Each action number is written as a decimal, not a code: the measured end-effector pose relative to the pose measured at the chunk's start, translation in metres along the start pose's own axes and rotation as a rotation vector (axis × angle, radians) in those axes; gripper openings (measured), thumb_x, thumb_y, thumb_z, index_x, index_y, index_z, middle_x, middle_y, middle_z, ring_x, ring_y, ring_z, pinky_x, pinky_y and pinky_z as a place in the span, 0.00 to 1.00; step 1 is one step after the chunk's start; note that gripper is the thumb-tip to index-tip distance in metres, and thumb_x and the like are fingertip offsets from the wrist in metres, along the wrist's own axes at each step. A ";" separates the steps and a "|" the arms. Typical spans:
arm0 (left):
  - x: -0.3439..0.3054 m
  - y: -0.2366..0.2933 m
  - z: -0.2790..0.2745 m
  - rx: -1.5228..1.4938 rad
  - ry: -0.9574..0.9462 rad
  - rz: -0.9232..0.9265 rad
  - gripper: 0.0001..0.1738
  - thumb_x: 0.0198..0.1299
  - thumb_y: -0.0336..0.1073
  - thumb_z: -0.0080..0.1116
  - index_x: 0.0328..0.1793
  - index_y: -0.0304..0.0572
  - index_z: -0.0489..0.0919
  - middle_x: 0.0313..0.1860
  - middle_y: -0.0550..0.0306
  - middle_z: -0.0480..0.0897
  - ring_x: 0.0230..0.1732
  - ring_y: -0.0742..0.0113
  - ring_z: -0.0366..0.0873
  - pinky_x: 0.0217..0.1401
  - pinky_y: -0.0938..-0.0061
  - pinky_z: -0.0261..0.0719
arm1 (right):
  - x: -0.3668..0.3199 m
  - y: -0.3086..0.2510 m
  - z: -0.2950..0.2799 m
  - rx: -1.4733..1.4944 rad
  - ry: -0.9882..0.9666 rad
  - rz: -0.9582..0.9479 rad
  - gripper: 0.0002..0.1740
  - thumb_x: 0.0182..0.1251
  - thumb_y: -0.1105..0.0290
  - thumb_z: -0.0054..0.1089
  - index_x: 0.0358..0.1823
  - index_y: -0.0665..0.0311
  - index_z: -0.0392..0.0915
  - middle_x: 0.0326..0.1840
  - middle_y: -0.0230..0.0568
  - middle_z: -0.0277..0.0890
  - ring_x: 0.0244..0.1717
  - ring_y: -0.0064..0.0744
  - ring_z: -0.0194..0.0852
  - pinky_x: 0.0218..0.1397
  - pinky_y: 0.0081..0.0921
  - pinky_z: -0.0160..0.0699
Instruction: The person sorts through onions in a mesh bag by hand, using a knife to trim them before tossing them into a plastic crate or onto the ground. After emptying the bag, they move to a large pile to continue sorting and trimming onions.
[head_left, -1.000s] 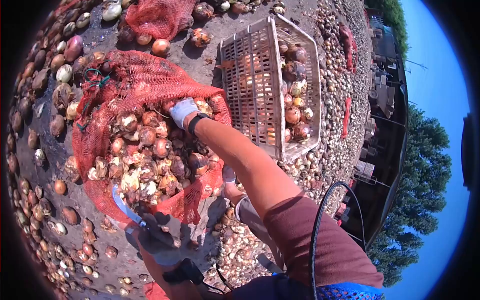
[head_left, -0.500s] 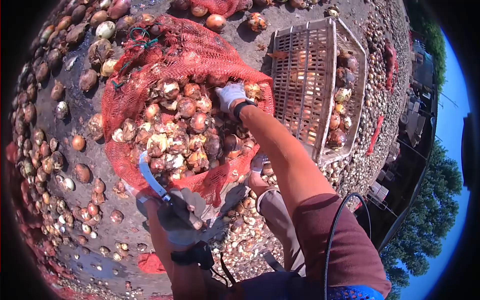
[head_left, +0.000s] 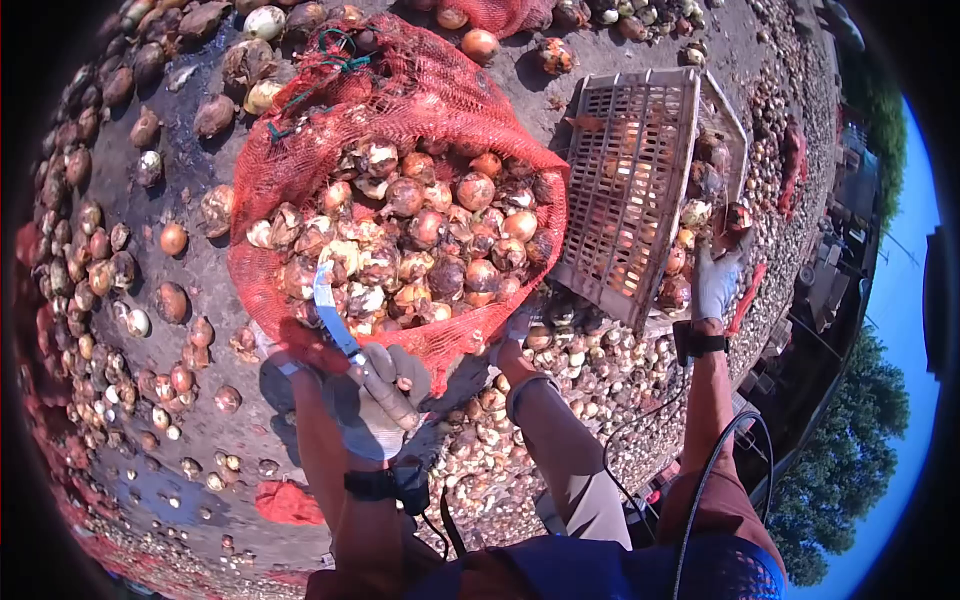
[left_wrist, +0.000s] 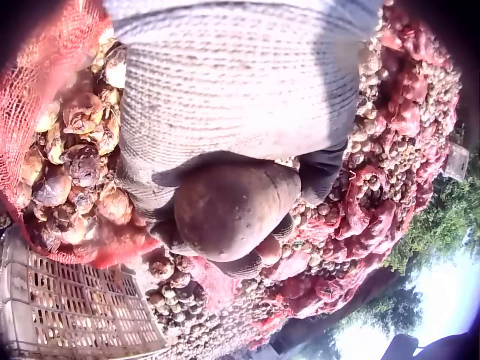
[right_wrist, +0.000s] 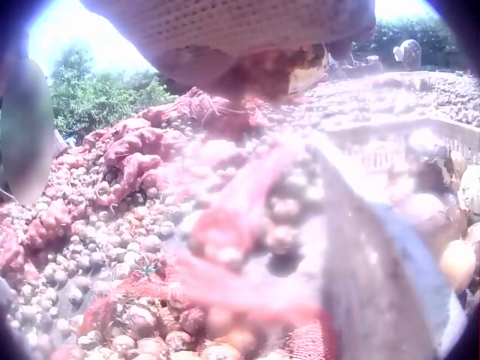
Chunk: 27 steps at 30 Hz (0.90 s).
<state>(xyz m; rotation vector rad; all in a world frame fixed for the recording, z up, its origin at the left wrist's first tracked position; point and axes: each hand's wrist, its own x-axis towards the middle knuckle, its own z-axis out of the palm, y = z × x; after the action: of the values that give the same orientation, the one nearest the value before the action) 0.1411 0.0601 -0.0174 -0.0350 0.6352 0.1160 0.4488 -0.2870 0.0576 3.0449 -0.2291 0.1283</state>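
Observation:
My gloved left hand (head_left: 372,405) grips a knife with a curved blade (head_left: 335,315), just in front of a red mesh sack (head_left: 400,110). The rounded brown butt of the knife's handle (left_wrist: 225,210) pokes out of the glove in the left wrist view. Loose onions (head_left: 425,228) fill the sack's wide mouth. On the right, my gloved right hand (head_left: 715,285) holds a dark reddish onion (head_left: 738,216) at its fingertips, over the edge of a tilted plastic crate (head_left: 625,140). Blurred in the right wrist view, that onion (right_wrist: 262,75) shows under the glove.
Other onions (head_left: 172,238) lie scattered on the ground left of the sack. More onions sit inside the crate, and a broad layer spreads beyond it. A second red mesh sack (head_left: 495,15) lies at the top. A leg (head_left: 570,450) stands between the arms.
My right hand has left the sack's mouth and moved right to the crate, with an onion in its fingers. The left hand keeps its grip on the knife. The head view has shifted.

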 end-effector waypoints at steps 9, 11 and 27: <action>0.002 0.010 -0.002 0.026 -0.064 0.048 0.23 0.70 0.53 0.49 0.28 0.47 0.62 0.24 0.61 0.66 0.19 0.66 0.60 0.23 0.70 0.59 | -0.105 -0.194 0.115 -0.017 -0.704 -0.681 0.30 0.61 0.58 0.64 0.66 0.50 0.70 0.65 0.51 0.69 0.60 0.53 0.73 0.59 0.44 0.75; -0.002 0.010 0.003 0.050 -0.030 0.046 0.23 0.71 0.53 0.48 0.29 0.48 0.62 0.25 0.61 0.66 0.19 0.66 0.60 0.24 0.70 0.60 | -0.099 -0.207 0.182 -0.013 -0.906 -0.403 0.34 0.61 0.49 0.61 0.69 0.48 0.67 0.68 0.54 0.65 0.62 0.57 0.72 0.63 0.47 0.73; -0.001 0.019 0.004 0.013 -0.016 -0.016 0.23 0.68 0.56 0.50 0.30 0.47 0.65 0.25 0.59 0.68 0.21 0.66 0.61 0.25 0.70 0.59 | -0.060 -0.102 0.009 0.704 0.111 -0.393 0.41 0.57 0.76 0.72 0.70 0.62 0.58 0.69 0.43 0.59 0.67 0.36 0.62 0.72 0.31 0.62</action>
<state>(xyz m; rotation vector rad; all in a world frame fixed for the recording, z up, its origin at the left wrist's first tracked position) 0.1402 0.0794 -0.0136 -0.0266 0.6197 0.0966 0.4057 -0.1788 0.0354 3.6653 0.5376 0.4284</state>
